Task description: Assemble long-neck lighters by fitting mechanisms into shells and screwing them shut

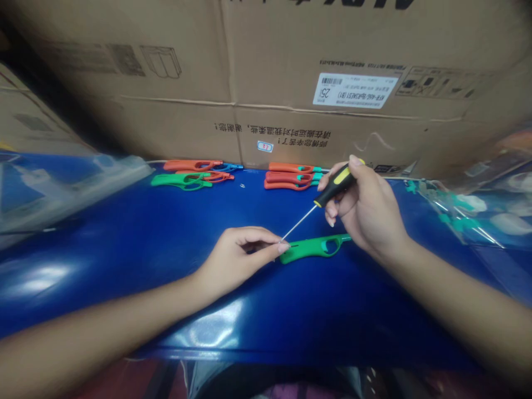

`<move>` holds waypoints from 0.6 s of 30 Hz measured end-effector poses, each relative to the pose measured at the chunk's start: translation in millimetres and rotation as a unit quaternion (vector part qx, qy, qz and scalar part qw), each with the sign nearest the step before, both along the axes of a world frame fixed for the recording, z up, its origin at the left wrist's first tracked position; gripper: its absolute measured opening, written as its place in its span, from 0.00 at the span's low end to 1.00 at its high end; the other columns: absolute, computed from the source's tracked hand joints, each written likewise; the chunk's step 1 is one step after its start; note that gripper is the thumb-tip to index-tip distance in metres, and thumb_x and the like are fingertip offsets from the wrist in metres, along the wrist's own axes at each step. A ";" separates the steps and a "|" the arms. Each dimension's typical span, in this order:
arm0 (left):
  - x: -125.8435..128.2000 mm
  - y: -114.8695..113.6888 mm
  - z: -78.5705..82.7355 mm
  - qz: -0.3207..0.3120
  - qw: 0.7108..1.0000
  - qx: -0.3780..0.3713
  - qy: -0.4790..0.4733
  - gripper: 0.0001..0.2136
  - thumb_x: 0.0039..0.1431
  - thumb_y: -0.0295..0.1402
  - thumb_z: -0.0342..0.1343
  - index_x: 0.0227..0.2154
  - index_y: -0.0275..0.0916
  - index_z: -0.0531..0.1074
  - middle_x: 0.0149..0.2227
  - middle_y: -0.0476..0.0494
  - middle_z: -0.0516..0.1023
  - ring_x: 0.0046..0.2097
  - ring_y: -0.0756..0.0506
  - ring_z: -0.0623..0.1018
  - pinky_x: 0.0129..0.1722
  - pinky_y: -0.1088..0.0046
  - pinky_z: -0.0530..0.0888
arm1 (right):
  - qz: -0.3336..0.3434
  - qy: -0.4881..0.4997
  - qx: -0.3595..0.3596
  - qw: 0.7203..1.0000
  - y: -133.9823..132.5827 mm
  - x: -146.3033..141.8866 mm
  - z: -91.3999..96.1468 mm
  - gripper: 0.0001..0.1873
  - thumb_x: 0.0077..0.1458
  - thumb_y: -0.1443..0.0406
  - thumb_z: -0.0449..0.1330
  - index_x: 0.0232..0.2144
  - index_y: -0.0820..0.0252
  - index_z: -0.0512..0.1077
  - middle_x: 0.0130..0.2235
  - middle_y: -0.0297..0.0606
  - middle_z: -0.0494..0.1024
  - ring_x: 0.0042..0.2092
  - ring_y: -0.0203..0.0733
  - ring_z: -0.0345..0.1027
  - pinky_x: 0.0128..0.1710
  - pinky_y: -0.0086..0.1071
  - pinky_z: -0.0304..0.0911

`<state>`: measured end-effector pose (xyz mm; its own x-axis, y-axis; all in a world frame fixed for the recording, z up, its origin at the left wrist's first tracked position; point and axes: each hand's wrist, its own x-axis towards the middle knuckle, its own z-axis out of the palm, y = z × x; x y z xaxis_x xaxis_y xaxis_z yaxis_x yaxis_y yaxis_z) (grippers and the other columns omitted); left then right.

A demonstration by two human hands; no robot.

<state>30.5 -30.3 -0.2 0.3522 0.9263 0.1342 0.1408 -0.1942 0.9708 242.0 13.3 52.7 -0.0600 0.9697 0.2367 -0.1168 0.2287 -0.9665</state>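
Your right hand is wrapped around the black-and-yellow handle of a slim screwdriver, its shaft slanting down toward your left hand. There, your thumb and forefinger are pinched narrow at the tip; you cannot tell from here whether a small screw sits between them too. The green long-nosed lighter lies just right of that pinch and below your driving hand, its butt end partly behind your left fingertips, nose pointing away from them.

To work well here, let the pinch steer the tip and the handle hand supply only light force. A tilted shaft would likely slip, so line it up with whatever it must seat in before bearing down. The lighter looks unclamped on the blue table and could skid or roll; brace it with your spare left fingers. Mind your thumb, which sits right beside the tip.
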 end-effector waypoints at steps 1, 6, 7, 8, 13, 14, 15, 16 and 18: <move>0.0 0.0 -0.1 -0.001 1.000 -0.001 0.000 0.06 0.59 0.34 0.65 0.32 0.37 0.82 0.33 0.45 0.84 0.32 0.49 0.80 0.36 0.75 0.79 | 0.003 0.000 -0.001 1.000 0.2 0.0 -0.6 0.26 0.58 0.38 0.54 0.32 0.54 0.64 0.31 0.34 0.75 0.19 0.32 0.62 0.15 0.31 0.60; 0.0 0.2 -1.1 -0.006 1.000 -0.014 -0.008 0.05 0.59 0.34 0.65 0.32 0.38 0.83 0.33 0.46 0.84 0.30 0.51 0.79 0.34 0.77 0.77 | 0.006 0.002 0.010 1.000 -0.5 -0.2 -2.5 0.26 0.59 0.39 0.55 0.32 0.54 0.65 0.31 0.34 0.76 0.19 0.32 0.63 0.15 0.31 0.61; 0.0 0.4 -1.1 -0.007 1.000 -0.018 -0.008 0.05 0.59 0.34 0.65 0.32 0.38 0.83 0.32 0.46 0.84 0.30 0.51 0.79 0.34 0.78 0.77 | 0.006 0.002 0.015 1.000 -1.3 -0.3 -2.2 0.25 0.59 0.40 0.56 0.32 0.54 0.66 0.31 0.34 0.76 0.19 0.32 0.63 0.15 0.31 0.61; -0.1 0.6 -1.2 -0.009 1.000 -0.020 -0.007 0.05 0.59 0.33 0.65 0.32 0.38 0.83 0.32 0.46 0.84 0.30 0.52 0.78 0.33 0.78 0.76 | 0.005 0.002 0.021 1.000 -2.3 -0.5 -1.8 0.24 0.59 0.41 0.56 0.32 0.54 0.66 0.31 0.33 0.76 0.19 0.32 0.63 0.15 0.31 0.61; 0.1 0.6 -2.1 -0.022 0.999 -0.020 0.020 0.06 0.59 0.34 0.65 0.31 0.37 0.83 0.32 0.46 0.83 0.30 0.52 0.77 0.31 0.79 0.73 | 0.004 -0.029 0.057 0.998 -11.4 -2.2 2.5 0.16 0.61 0.49 0.60 0.41 0.52 0.70 0.33 0.33 0.78 0.19 0.32 0.65 0.16 0.30 0.64; 0.2 0.2 -2.7 -0.025 0.999 -0.021 0.025 0.06 0.59 0.34 0.65 0.31 0.37 0.83 0.32 0.45 0.83 0.30 0.52 0.76 0.30 0.79 0.72 | 0.004 -0.040 0.063 0.997 -13.7 -2.6 3.4 0.16 0.61 0.50 0.61 0.45 0.51 0.70 0.33 0.32 0.79 0.19 0.32 0.66 0.17 0.30 0.65; 0.2 -0.4 -3.3 -0.027 0.999 -0.024 0.030 0.07 0.59 0.35 0.65 0.31 0.37 0.83 0.32 0.45 0.83 0.30 0.52 0.76 0.30 0.78 0.72 | 0.004 -0.051 0.069 0.996 -16.0 -2.9 4.3 0.18 0.61 0.51 0.61 0.49 0.49 0.69 0.33 0.32 0.79 0.19 0.32 0.66 0.18 0.30 0.65; 0.2 -0.9 -4.0 -0.028 0.999 -0.028 0.032 0.07 0.59 0.35 0.65 0.31 0.37 0.83 0.32 0.45 0.82 0.29 0.52 0.75 0.29 0.78 0.72 | 0.005 -0.061 0.076 0.995 -18.2 -3.1 5.1 0.20 0.60 0.53 0.62 0.52 0.47 0.67 0.34 0.31 0.79 0.20 0.32 0.66 0.19 0.29 0.65; 0.1 -1.9 -5.6 -0.032 0.998 -0.035 0.032 0.08 0.58 0.36 0.65 0.32 0.36 0.83 0.31 0.44 0.82 0.28 0.51 0.75 0.28 0.78 0.71 | 0.010 -0.074 0.091 0.993 -22.4 -2.4 6.3 0.26 0.58 0.56 0.65 0.57 0.44 0.64 0.35 0.30 0.79 0.22 0.32 0.68 0.21 0.28 0.66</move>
